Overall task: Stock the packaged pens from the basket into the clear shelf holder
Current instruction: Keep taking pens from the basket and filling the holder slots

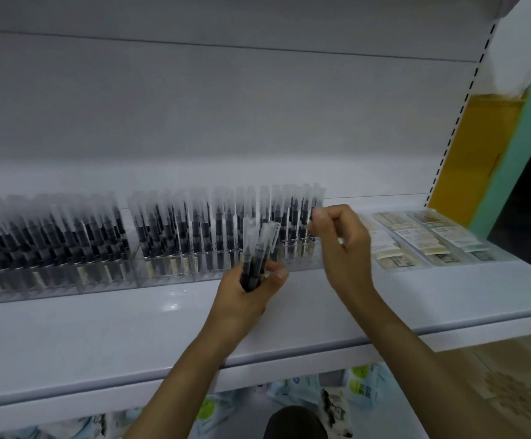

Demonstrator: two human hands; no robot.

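Evidently mid-stocking, the left hand gripped a small bundle of packaged pens in front of the clear shelf holder. The right hand, fingers curled, reached the holder's right end; blur hid whether it pinched anything. The next move probably called for seating one pen upright there.

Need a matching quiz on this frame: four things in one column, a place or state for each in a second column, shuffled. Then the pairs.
Column one
1. left hand
2. right hand
3. clear plastic shelf holder
4. flat beige paper packets

Column two
A. raised at the right end of the row of upright pens
B. grips a bundle of packaged black pens
C. lying flat on the right part of the white shelf
D. filled with standing pens

Pairs: 1-B, 2-A, 3-D, 4-C
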